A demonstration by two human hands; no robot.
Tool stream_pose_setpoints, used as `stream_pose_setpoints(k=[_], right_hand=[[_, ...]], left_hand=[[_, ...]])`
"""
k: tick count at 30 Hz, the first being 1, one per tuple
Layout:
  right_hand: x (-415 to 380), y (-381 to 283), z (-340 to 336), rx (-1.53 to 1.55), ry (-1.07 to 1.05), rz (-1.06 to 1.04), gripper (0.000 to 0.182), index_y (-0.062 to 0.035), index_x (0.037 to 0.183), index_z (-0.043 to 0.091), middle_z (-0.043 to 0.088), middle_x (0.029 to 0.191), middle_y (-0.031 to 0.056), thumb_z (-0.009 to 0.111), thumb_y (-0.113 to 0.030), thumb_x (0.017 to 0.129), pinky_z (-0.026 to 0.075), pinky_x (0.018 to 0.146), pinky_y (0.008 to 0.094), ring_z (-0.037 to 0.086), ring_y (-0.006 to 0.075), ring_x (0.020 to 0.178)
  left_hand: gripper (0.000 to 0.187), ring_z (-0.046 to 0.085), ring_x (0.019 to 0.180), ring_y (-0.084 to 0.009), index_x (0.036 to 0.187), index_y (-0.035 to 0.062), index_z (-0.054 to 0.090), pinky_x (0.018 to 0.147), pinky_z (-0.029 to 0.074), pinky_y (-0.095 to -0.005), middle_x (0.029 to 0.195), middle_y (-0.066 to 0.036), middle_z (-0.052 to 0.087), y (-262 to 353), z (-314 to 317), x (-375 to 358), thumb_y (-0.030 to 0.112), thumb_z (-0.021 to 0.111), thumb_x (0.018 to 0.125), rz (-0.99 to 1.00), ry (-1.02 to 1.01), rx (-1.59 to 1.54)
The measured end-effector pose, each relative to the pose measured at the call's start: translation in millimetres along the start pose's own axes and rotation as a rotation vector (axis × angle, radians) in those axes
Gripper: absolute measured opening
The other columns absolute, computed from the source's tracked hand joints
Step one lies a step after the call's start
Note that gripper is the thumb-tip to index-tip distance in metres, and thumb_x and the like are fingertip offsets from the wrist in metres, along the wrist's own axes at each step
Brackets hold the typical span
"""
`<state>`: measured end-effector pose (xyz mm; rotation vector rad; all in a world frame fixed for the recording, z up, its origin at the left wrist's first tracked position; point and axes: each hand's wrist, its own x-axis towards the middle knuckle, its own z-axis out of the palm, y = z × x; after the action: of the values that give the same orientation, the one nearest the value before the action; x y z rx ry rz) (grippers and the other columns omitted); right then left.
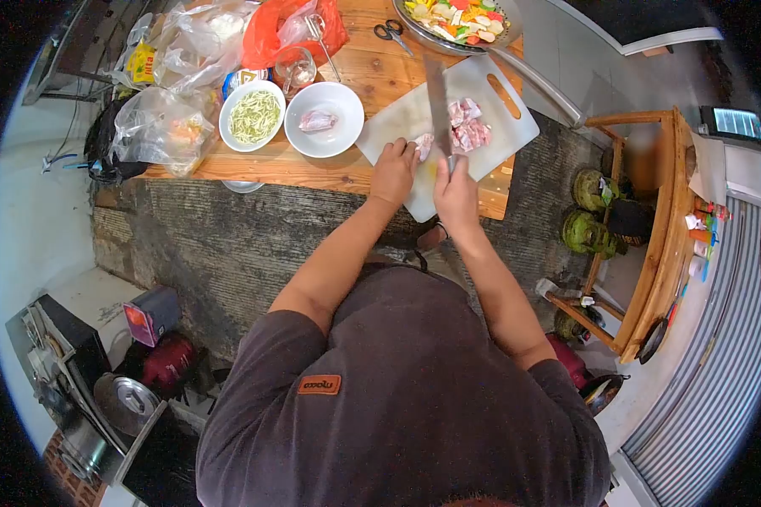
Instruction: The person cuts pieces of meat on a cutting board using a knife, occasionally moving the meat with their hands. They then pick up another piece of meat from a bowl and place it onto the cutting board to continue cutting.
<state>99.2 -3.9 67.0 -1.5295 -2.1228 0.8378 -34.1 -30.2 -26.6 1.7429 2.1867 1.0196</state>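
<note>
My right hand is wrapped round the handle of a knife, whose broad blade points away from me over the white cutting board. My left hand holds a small piece of raw meat on the board with its fingertips, just left of the blade. Right of the blade lies a heap of cut raw meat. A white bowl left of the board holds another pale raw meat piece. Beside it, shredded pale green vegetable fills a second white bowl.
A metal pan of cut vegetables stands at the table's back right, its long handle reaching past the board. Scissors, a glass mug, a red plastic bag and clear bags lie behind and left. A wooden shelf stands right.
</note>
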Motion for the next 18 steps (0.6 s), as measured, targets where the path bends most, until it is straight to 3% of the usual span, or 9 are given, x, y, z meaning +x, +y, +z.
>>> stream_pose_setpoints(k=[6,14,16,18], right_hand=[[-0.3,21.7,22.0,-0.090,-0.176,0.114,0.039,0.0051,0.105,0.049,0.065,0.082,0.0361,0.048,-0.034,0.106,0.049,0.071,0.0614,0.063,0.0561,0.082],[-9.9,19.1,13.1,-0.095,-0.202,0.142,0.040,0.0042,0.106,0.050,0.065,0.082,0.0349,0.049,-0.036,0.105,0.049,0.074,0.0603,0.063,0.0550,0.083],[-20.9,26.4,15.2,-0.104,-0.212,0.157,0.040,0.0040,0.107,0.050,0.065,0.081,0.0342,0.049,-0.036,0.105,0.049,0.074,0.0599,0.063,0.0545,0.082],[-32.5,34.4,13.3,-0.014,-0.121,0.148,0.039,0.0019,0.103,0.049,0.065,0.080,0.0329,0.049,-0.037,0.105,0.050,0.068,0.0588,0.064,0.0534,0.077]], left_hand=[[0.019,0.058,0.089,-0.0314,0.107,0.0029,0.067,0.080,0.052,-0.0417,0.098,-0.012,0.059,1.5,1.6,-3.1,0.017,0.061,0.096,0.007,0.013,-0.023],[0.020,0.058,0.091,-0.0311,0.110,0.0035,0.066,0.081,0.052,-0.0417,0.101,-0.011,0.059,5.2,-1.3,-1.0,0.018,0.061,0.097,-0.004,-0.029,0.020],[0.022,0.059,0.094,-0.0356,0.113,0.0030,0.066,0.084,0.051,-0.0442,0.105,-0.015,0.060,6.0,-2.2,-1.1,0.018,0.060,0.097,-0.037,-0.049,-0.003],[0.022,0.059,0.095,-0.0355,0.113,0.0034,0.066,0.085,0.051,-0.0442,0.105,-0.015,0.060,5.5,-2.9,-2.3,0.018,0.061,0.097,-0.037,-0.059,0.000]])
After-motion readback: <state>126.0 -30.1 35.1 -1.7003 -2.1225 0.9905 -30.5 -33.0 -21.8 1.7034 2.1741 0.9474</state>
